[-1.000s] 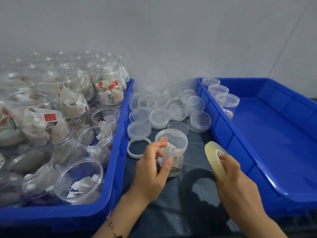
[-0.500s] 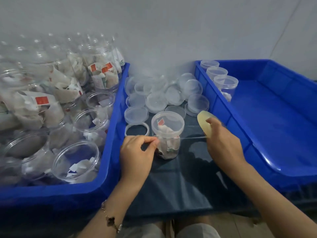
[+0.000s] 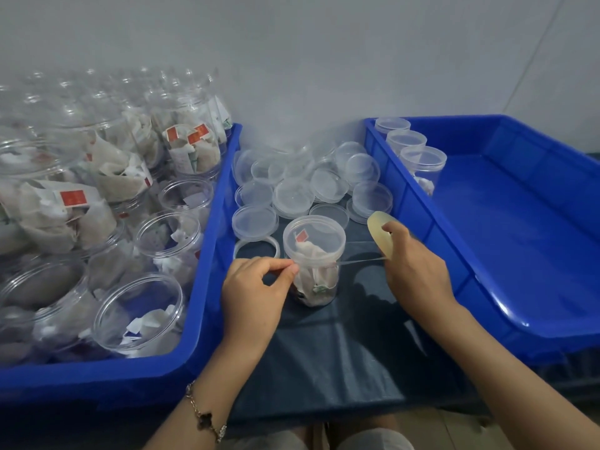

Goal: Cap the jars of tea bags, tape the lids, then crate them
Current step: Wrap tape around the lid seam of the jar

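Your left hand (image 3: 253, 292) pinches the free end of the clear tape strip (image 3: 360, 260) against the side of the capped clear plastic jar of tea bags (image 3: 314, 259), just under its lid. The jar stands upright on the dark blue-grey table cover (image 3: 324, 352), between the two crates. Your right hand (image 3: 414, 266) grips the yellowish roll of clear tape (image 3: 378, 230), fingers curled round it; the strip runs taut from the roll to the jar's right side.

Behind the jar: a loose pile of clear round plastic lids (image 3: 308, 186) on the cover, one clear lid ring (image 3: 256, 250) just left of the jar.

The left blue plastic crate (image 3: 207, 248) is packed with open clear jars of tea bags (image 3: 97, 206). The right blue plastic crate (image 3: 519, 222) holds three capped jars (image 3: 409, 147) in a row along its left wall, far corner. A beaded bracelet (image 3: 206, 417) sits on your left wrist.
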Demonstrator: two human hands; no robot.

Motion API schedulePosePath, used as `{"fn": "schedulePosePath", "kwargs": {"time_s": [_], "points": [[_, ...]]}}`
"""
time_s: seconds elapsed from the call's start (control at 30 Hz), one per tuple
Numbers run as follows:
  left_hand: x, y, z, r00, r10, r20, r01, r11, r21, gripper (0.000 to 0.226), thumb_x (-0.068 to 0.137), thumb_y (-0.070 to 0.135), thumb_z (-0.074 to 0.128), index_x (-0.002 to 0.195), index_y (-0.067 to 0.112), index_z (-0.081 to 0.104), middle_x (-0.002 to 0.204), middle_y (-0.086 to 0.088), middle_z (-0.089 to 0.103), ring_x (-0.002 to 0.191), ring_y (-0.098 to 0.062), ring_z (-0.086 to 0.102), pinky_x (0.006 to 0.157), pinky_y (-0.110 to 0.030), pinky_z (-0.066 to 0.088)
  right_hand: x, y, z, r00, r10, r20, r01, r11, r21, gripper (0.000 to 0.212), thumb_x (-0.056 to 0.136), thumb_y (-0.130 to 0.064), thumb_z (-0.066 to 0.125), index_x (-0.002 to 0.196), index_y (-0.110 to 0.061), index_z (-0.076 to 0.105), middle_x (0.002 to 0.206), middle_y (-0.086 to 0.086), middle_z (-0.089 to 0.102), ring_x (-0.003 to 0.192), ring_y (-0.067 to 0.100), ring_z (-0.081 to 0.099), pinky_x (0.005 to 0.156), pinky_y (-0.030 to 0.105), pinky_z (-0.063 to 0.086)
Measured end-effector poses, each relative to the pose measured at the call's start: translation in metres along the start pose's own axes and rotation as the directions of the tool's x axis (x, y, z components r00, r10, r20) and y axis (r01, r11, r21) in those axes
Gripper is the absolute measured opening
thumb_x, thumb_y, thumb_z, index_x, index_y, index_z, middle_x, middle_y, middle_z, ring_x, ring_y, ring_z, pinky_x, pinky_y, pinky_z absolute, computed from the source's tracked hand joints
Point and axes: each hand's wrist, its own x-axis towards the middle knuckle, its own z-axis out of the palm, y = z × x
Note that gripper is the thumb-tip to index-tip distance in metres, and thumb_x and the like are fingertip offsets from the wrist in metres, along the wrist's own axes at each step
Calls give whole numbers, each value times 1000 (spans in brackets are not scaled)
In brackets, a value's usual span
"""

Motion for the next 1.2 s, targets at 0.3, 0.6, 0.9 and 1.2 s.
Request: {"fn": "schedulePosePath", "kwargs": {"time_s": [0.3,0.6,0.9,1.2], "points": [[-5,-4,11,987,-152,-58,148,987,-63,9,74,32,77,82,33,73,73,12,68,72,1,62,68,-17,49,7,-2,8,999,27,-22,-27,1000,10,60,66,10,74,114,-11,45,79,11,66,57,27,59,42,26,31],[-15,0,16,986,-143,-86,132,983,-125,29,83,38,61,102,20,74,67,13,70,56,-1,64,61,-22,53,5,-1,8,999,23,-23,-22,999,22,61,67,10,74,116,-11,45,79,12,65,57,29,58,44,27,31],[-7,-5,18,959,-282,10,281,951,-129,19,85,39,64,93,30,51,51,10,61,44,-3,53,52,-23,44,3,-3,10,998,63,28,-64,998,29,51,77,7,66,124,-6,51,85,13,66,65,31,60,48,30,33],[4,19,15,986,71,-147,-74,997,-11,33,93,33,50,121,14,51,118,-1,57,112,-15,52,93,-16,37,4,-3,14,991,95,96,-96,995,2,44,83,2,62,124,-8,48,87,14,66,67,32,60,49,32,34]]}}
